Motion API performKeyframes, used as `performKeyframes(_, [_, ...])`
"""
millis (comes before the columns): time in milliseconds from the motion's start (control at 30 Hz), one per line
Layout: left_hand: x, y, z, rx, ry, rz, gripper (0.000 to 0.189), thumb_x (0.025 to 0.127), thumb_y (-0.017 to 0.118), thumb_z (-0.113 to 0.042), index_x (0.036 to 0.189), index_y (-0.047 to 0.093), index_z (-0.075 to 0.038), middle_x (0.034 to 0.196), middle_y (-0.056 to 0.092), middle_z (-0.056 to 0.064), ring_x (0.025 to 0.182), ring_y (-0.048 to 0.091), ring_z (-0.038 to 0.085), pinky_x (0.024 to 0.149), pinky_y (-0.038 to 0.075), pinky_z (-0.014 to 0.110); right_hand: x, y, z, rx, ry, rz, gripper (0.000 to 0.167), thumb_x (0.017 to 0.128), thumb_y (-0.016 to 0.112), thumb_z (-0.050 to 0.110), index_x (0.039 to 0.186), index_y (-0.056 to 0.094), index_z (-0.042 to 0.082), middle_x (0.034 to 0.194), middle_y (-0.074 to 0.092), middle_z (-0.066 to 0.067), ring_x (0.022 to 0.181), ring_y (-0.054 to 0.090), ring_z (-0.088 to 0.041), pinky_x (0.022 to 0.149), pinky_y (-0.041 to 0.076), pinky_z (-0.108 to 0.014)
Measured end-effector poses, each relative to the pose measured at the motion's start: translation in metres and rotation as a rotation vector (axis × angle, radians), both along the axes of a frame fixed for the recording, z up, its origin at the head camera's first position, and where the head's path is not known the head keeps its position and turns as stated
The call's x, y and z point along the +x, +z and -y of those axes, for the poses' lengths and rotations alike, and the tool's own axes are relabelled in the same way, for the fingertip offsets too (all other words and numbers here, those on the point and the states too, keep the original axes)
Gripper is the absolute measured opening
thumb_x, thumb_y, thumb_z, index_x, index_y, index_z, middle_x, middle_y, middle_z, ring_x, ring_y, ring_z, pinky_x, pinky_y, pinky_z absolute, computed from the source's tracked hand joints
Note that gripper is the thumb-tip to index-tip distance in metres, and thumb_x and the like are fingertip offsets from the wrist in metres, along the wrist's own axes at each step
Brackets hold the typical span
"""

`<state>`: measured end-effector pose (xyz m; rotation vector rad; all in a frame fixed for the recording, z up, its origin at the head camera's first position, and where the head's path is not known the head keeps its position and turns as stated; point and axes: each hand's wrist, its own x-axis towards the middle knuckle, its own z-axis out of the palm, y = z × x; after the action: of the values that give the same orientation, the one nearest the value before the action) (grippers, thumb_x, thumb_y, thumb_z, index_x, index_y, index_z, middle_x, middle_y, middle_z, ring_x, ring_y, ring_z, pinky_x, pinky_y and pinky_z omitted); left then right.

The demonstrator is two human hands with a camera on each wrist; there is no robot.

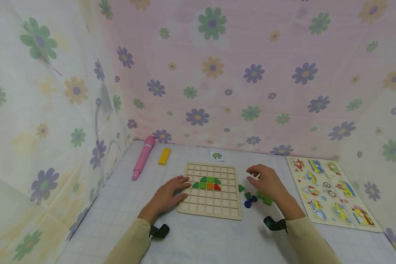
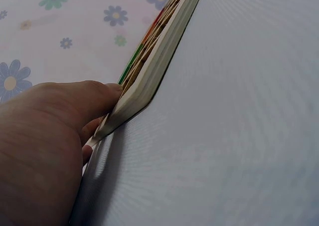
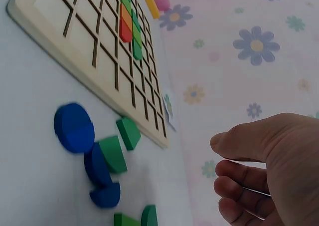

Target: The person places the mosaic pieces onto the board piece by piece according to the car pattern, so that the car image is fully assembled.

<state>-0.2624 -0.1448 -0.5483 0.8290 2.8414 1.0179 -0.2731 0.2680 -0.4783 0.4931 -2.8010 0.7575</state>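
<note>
A wooden grid board (image 1: 209,216) lies in the middle of the table. My left hand (image 1: 166,196) rests at its left edge, with the fingertips over the rim and the thumb (image 2: 102,97) against the side. Within the grid sit several green pieces (image 1: 210,179), an orange square (image 1: 210,186) and a red piece (image 1: 217,187). My right hand (image 1: 265,181) hovers right of the board, fingers loosely bent and holding nothing. Below and beside it lie loose green pieces (image 3: 112,154) and blue pieces (image 3: 75,128), close to the board's right edge.
A small card with a printed pattern (image 1: 216,154) lies behind the board. Toward the back left are a pink pen-shaped object (image 1: 143,158) and a yellow block (image 1: 164,156). A picture puzzle board (image 1: 333,200) lies at the right. Flowered cloth (image 1: 191,55) encloses the table.
</note>
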Motion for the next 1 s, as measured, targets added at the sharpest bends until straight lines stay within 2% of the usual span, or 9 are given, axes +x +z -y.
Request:
performKeyframes(400, [0.000,0.000,0.001,0.001,0.002,-0.002,0.044,0.105,0.074,-0.029,0.148,0.070,-0.018,0.165,0.051,-0.003,0.159,0.036,0.028,0.125,0.033,0.058,0.000,-0.011,-0.034,0.004,-0.080,0.116,0.024,0.098,0.080,0.011,0.119,0.078,0.000,0.104,0.072,-0.006,0.093,0.064,-0.026,0.080,0.057,-0.044])
performKeyframes(700, [0.000,0.000,0.001,0.002,0.006,0.002,0.044,0.105,0.074,-0.029,0.148,0.070,-0.019,0.165,0.051,-0.003,0.159,0.036,0.028,0.125,0.033,0.058,-0.002,-0.033,-0.038,0.005,-0.111,0.226,0.022,0.096,0.082,0.011,0.116,0.078,0.002,0.099,0.071,-0.004,0.089,0.062,-0.023,0.079,0.056,-0.042])
performKeyframes(867, [-0.001,-0.001,0.001,0.000,-0.002,-0.001,0.044,0.105,0.074,-0.030,0.148,0.070,-0.019,0.165,0.051,-0.004,0.159,0.036,0.028,0.125,0.033,0.058,-0.004,-0.040,-0.036,0.041,-0.109,0.231,0.019,0.095,0.083,0.010,0.112,0.079,0.004,0.098,0.069,-0.003,0.086,0.059,-0.022,0.080,0.055,-0.044])
performKeyframes(1000, [-0.001,-0.001,0.000,-0.002,0.000,-0.002,0.044,0.105,0.074,-0.030,0.148,0.070,-0.020,0.165,0.051,-0.004,0.159,0.036,0.028,0.125,0.033,0.058,-0.003,-0.039,-0.035,0.050,-0.106,0.216,0.016,0.096,0.082,0.010,0.111,0.080,0.006,0.098,0.070,-0.003,0.086,0.061,-0.022,0.080,0.056,-0.046])
